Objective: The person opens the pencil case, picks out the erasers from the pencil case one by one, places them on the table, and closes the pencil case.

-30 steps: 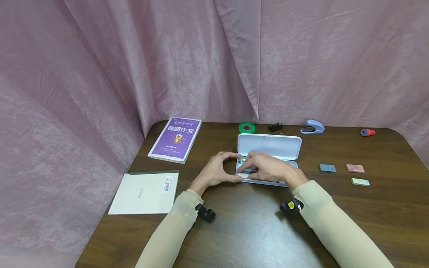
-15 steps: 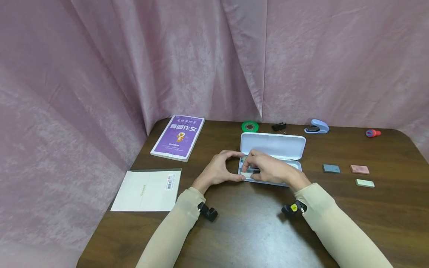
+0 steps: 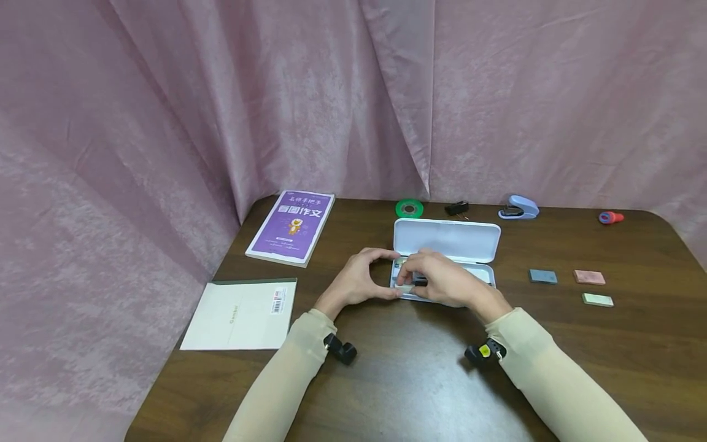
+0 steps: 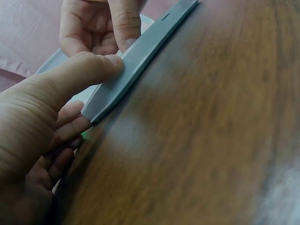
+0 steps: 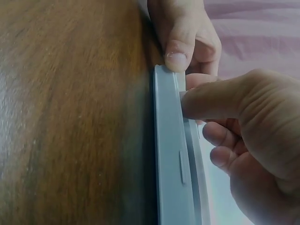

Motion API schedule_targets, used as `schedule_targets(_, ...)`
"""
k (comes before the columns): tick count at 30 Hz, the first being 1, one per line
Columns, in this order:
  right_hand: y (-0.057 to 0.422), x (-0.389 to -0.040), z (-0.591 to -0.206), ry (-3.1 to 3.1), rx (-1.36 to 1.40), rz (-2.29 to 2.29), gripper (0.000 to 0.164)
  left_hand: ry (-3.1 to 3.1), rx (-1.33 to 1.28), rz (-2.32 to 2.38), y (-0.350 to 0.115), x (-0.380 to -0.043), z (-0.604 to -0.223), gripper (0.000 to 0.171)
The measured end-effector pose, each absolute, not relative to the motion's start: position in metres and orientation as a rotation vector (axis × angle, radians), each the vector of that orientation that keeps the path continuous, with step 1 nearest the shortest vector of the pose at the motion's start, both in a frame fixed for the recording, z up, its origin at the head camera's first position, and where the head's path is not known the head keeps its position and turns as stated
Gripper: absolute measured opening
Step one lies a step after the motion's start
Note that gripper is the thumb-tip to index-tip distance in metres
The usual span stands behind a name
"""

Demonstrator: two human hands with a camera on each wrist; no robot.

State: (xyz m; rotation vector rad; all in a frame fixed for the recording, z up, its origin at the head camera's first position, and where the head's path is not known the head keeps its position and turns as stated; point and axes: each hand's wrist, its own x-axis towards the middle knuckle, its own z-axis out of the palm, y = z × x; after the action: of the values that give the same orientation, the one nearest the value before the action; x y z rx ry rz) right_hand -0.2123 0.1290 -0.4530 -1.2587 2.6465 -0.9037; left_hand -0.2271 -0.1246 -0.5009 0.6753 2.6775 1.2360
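Note:
A pale blue pencil case (image 3: 447,239) lies on the table with its lid raised at the back. My left hand (image 3: 356,279) grips the left end of the case, thumb on the front wall (image 4: 140,56) and fingers round the back corner. My right hand (image 3: 442,279) reaches into the tray, its index finger and thumb curled on a small pale block (image 3: 405,288) at the left end. The fingers mostly hide this block. A dark item lies partly under the right hand; its kind cannot be told.
Blue (image 3: 543,276), pink (image 3: 589,277) and pale green (image 3: 598,299) blocks lie to the right. Behind stand a green disc (image 3: 409,209), a black clip-like item (image 3: 456,208), a blue stapler (image 3: 519,207) and a red item (image 3: 610,217). Left are a purple book (image 3: 291,227) and white notebook (image 3: 240,316).
My right index finger has curled in from a straighter pose, nearer the thumb inside the case. The left hand keeps its grip. The whole view has shifted slightly.

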Motion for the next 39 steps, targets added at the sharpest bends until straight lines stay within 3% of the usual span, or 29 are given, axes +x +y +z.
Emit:
schedule_targets(7,0.13,-0.211,-0.455,2.603,-1.153,-0.987,0.023,2.668,0.68,1.238,-0.124,-0.227,-0.501,0.078)
schedule_targets(21,0.148,-0.212,-0.447,2.653,-1.057,-1.116,0.032,2.67,0.682,1.234,-0.121,-0.228,-0.5,0.078)
schedule_targets(39,0.204,-0.202,-0.414,2.751,-0.967,-1.283,0.033,2.668,0.66,1.227,-0.125,-0.226,-0.5,0.078)
